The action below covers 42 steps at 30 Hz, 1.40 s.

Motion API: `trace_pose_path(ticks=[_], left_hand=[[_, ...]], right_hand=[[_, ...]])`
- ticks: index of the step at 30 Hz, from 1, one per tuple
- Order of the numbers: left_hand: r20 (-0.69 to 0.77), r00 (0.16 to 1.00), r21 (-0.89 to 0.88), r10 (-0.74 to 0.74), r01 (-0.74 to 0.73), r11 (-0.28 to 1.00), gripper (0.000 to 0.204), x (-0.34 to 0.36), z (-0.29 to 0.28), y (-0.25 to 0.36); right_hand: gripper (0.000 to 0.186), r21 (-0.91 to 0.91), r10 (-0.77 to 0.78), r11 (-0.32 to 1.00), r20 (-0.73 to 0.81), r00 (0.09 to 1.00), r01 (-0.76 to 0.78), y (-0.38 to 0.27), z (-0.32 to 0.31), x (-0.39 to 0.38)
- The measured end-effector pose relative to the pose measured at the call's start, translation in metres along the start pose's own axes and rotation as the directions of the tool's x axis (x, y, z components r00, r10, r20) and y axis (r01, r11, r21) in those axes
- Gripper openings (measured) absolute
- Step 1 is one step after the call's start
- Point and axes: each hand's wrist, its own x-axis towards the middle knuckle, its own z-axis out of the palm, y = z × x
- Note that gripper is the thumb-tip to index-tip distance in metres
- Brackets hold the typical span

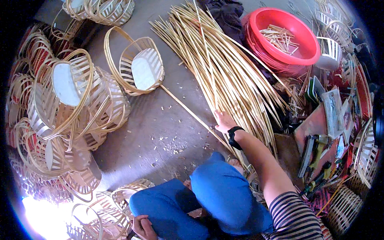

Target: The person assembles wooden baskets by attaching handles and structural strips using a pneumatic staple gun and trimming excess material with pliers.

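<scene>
A long bundle of thin pale cane sticks lies on the floor in front of me. Over its near left edge reaches my right hand, a black band on its wrist, fingers closed around the lower end of one cane stick that slants over the bundle. Beside my left knee, low in the picture, is my left hand; its fingers look bent against my blue trousers, and partly hidden. A woven basket with a hoop handle and white oval base sits left of the bundle, a single stick running from it towards me.
Finished baskets are piled along the left. A red basin of short stick pieces stands far right. Hand tools lie on a board to my right, near more baskets. Cane scraps litter the floor.
</scene>
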Motion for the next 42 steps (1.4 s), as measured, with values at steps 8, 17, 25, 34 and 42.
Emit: trace_pose_path(ticks=[8,17,25,34,42], left_hand=[[0.002,0.999,-0.03,-0.051,0.051,0.998,0.02,0.003,0.007,0.002],[0.021,0.999,-0.089,0.041,-0.039,0.995,0.018,0.01,0.023,0.01],[0.281,0.954,-0.181,0.104,-0.054,0.982,0.012,0.04,0.035,0.029],[-0.013,0.765,0.056,0.644,-0.643,0.764,0.021,0.095,0.031,0.088],[-0.17,0.33,0.536,0.928,-0.759,0.369,0.056,0.101,-0.033,0.133]], right_hand=[[0.028,0.408,0.215,0.913,-0.495,0.842,0.007,0.026,0.02,0.019],[0.018,0.777,0.33,0.623,-0.16,0.93,-0.088,0.071,-0.018,-0.177],[0.016,0.548,0.364,0.83,-0.389,0.846,-0.105,0.071,-0.028,-0.362],[0.019,0.018,-0.056,0.996,-0.644,0.763,0.089,0.081,-0.093,-0.314],[0.014,-0.499,-0.653,0.756,-0.619,0.436,0.423,0.016,-0.168,-0.197]])
